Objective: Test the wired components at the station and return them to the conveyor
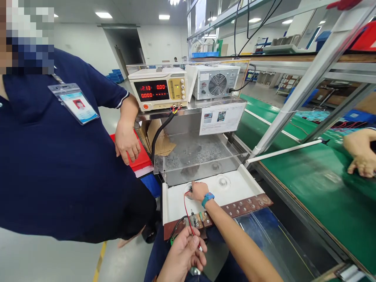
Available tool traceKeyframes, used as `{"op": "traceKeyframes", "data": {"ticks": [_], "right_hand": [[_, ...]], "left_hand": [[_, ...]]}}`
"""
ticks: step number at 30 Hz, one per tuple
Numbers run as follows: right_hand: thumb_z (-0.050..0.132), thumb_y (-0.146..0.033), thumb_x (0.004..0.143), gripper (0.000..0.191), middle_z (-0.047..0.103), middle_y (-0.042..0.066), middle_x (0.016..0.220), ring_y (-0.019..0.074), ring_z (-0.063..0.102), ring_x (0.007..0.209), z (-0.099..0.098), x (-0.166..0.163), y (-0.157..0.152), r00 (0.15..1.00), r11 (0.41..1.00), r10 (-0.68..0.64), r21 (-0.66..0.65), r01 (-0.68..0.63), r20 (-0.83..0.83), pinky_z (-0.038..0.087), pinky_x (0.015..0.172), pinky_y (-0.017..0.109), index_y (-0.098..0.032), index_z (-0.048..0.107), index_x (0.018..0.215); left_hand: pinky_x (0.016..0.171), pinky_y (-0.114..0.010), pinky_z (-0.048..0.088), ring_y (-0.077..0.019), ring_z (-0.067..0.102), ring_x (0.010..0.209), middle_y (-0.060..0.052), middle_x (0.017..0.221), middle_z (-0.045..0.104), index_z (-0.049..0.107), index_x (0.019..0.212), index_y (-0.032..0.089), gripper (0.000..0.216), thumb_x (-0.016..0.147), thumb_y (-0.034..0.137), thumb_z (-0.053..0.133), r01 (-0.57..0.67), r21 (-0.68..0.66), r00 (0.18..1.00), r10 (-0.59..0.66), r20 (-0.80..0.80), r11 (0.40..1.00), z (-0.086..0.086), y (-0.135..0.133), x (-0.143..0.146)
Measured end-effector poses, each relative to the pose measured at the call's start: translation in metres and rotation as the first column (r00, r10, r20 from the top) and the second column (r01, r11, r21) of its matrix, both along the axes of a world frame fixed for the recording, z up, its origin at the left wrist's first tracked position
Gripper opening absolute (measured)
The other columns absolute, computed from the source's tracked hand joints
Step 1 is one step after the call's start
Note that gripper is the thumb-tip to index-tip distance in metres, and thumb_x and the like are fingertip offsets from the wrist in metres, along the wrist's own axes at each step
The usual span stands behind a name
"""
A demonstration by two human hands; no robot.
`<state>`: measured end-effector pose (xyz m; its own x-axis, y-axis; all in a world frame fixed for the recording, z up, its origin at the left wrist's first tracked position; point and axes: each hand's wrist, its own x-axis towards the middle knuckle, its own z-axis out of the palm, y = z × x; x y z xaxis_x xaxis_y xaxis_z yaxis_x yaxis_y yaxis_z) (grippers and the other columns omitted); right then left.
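Note:
My left hand (pixel 185 250) pinches a thin red wire (pixel 188 215) near its lower end, where a small white tip (pixel 200 248) sticks out past the fingers. The wire runs up to my right hand (pixel 199 191), which wears a blue-green wristband (pixel 208 199). My right fingers are closed on a small dark part at the wire's upper end, mostly hidden by the hand. They are over the left side of a white tray (pixel 179 207). Between the hands lies a brown strip (pixel 241 207) with metal studs, and a black cable crosses its left part.
A power supply (pixel 158 89) with red digits and a grey fan-cooled unit (pixel 217 81) stand on a metal shelf. A co-worker (pixel 73 156) in dark blue stands at left. A green conveyor belt (pixel 305 172) and another person's hand (pixel 362 156) are at right.

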<state>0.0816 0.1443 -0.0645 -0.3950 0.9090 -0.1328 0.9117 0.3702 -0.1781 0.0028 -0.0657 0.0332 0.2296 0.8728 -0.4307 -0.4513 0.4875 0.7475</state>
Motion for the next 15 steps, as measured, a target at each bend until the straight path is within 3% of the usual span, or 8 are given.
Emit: {"op": "traceKeyframes", "data": {"ticks": [3,6,12,15], "right_hand": [[0.056,-0.067,0.077,0.060,0.068,0.014,0.103,0.0272,0.064,0.092,0.000,0.005,-0.002,0.998,0.999,0.033,-0.022,-0.034,-0.046,0.043,0.073,0.031,-0.017,0.055,0.110],[0.056,-0.050,0.083,0.042,0.067,0.012,0.106,0.0249,0.064,0.092,-0.001,0.008,-0.001,0.995,0.997,0.069,-0.037,-0.072,-0.072,0.041,0.071,0.030,-0.018,0.053,0.111],[0.059,-0.047,0.080,0.039,0.068,0.008,0.100,0.0228,0.064,0.092,-0.012,0.013,0.007,0.991,0.992,0.054,-0.103,-0.067,-0.122,0.039,0.069,0.028,-0.020,0.055,0.108],[0.058,-0.049,0.079,0.041,0.069,0.009,0.099,0.0228,0.064,0.091,-0.016,0.015,0.011,0.989,0.993,0.044,-0.106,-0.059,-0.140,0.038,0.068,0.027,-0.020,0.055,0.108]], "left_hand": [[0.053,-0.019,0.045,-0.0076,0.057,0.060,-0.003,0.082,0.062,0.055,0.088,0.016,0.032,0.078,0.044,0.068,-0.037,0.071,0.996,0.042,-0.073,0.997,0.011,0.011,-0.004],[0.060,-0.020,0.047,-0.0076,0.057,0.064,-0.004,0.081,0.063,0.059,0.086,0.014,0.031,0.077,0.041,0.070,-0.051,0.117,0.987,0.068,-0.145,0.992,0.012,0.029,-0.009],[0.070,-0.025,0.052,-0.0123,0.064,0.070,-0.004,0.078,0.066,0.062,0.085,0.014,0.039,0.068,0.046,0.075,-0.040,0.139,0.963,0.076,-0.258,0.989,-0.003,0.073,-0.012],[0.065,-0.027,0.052,-0.0159,0.066,0.070,-0.004,0.077,0.067,0.062,0.085,0.015,0.037,0.068,0.046,0.072,0.001,0.189,0.897,0.083,-0.433,0.982,-0.018,0.093,-0.011]]}}
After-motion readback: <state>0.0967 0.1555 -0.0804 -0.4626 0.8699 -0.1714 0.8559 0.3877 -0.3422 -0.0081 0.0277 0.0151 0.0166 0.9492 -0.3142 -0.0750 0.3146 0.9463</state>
